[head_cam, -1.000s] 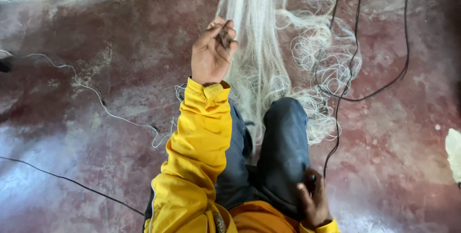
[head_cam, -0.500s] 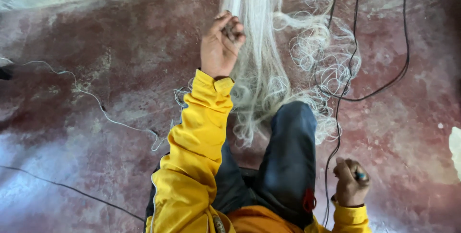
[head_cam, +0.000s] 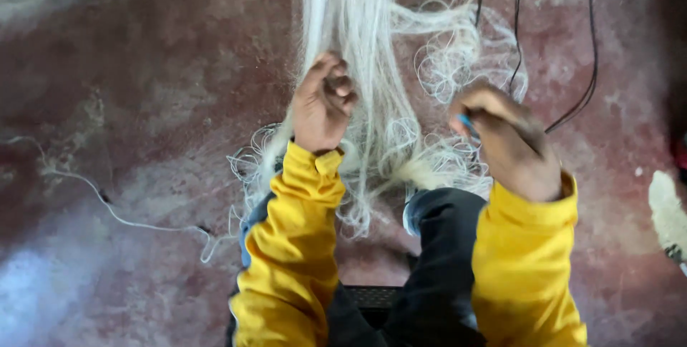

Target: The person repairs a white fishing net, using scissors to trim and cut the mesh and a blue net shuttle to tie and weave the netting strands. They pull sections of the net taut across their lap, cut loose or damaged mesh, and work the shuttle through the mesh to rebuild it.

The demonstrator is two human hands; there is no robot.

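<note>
A long bundle of white fishing net (head_cam: 372, 25) hangs down the middle of the head view and spreads in loose loops over my knees. My left hand (head_cam: 322, 104) is closed around the left side of the bundle, fingers curled into the mesh. My right hand (head_cam: 504, 139) is raised beside the net's right edge and grips a small blue tool (head_cam: 466, 124), only its tip showing. Both arms wear yellow sleeves (head_cam: 293, 247). My dark trouser leg (head_cam: 444, 247) lies under the net's lower fringe.
The floor is worn reddish concrete (head_cam: 143, 104). Thin black cords (head_cam: 572, 68) run down the upper right. A loose white line (head_cam: 129, 222) trails across the floor at left. A pale object (head_cam: 669, 211) lies at the right edge.
My right hand rose from beside my thigh up to the net's right side, carrying the blue tool. My left hand kept its grip on the net.
</note>
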